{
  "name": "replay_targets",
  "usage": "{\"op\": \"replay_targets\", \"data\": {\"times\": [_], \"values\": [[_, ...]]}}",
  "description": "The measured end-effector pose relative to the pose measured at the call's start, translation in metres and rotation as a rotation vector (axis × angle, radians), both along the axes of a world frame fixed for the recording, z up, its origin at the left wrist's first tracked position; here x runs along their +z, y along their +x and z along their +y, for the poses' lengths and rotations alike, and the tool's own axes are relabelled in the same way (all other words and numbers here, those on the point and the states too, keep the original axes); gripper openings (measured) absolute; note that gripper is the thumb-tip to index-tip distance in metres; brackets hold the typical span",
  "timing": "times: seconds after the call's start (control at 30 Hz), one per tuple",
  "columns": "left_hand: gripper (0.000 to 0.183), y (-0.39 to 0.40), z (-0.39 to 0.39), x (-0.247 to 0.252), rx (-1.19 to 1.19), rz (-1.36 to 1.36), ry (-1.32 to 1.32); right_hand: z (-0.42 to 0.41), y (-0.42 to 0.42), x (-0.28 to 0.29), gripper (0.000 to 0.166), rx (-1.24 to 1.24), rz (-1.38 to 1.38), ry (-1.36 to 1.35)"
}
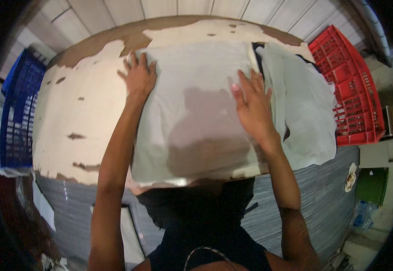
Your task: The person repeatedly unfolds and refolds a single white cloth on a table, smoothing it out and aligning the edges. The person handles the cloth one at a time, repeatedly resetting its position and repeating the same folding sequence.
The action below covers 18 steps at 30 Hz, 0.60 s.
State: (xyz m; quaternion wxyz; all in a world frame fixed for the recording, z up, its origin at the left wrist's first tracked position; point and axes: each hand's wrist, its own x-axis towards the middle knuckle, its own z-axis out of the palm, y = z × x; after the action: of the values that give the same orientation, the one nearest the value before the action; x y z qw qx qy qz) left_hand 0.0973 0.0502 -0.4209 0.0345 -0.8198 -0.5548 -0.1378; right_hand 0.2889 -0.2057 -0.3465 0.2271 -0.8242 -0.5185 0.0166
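A pale grey-white folded fabric lies before me on a table topped with a worn cream covering. My left hand rests with spread fingers at the fabric's upper left edge. Near its right edge, my right hand has its fingers apart and its thumb raised; whether the palm touches the fabric I cannot tell. Neither hand grips anything. Beside the right hand lies a second heap of pale, loosely creased fabric, with dark material showing between the two. My shadow falls across the folded fabric.
A blue plastic crate stands left of the table, a red plastic crate at its right. Beyond the far edge are pale tiles. Grey floor shows on the near side. A green object is at the lower right.
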Motion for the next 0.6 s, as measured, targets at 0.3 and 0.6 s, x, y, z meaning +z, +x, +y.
{"op": "replay_targets", "data": {"times": [0.3,0.6], "values": [[0.065,-0.075,-0.195,0.004,-0.444,0.005,-0.234,-0.026,-0.049,-0.073,0.059,0.32,-0.078,0.066],[0.063,-0.135,-0.237,0.01,-0.022,-0.361,-0.231,-0.12,-0.025,-0.066,0.066,-0.046,-0.304,-0.09]]}}
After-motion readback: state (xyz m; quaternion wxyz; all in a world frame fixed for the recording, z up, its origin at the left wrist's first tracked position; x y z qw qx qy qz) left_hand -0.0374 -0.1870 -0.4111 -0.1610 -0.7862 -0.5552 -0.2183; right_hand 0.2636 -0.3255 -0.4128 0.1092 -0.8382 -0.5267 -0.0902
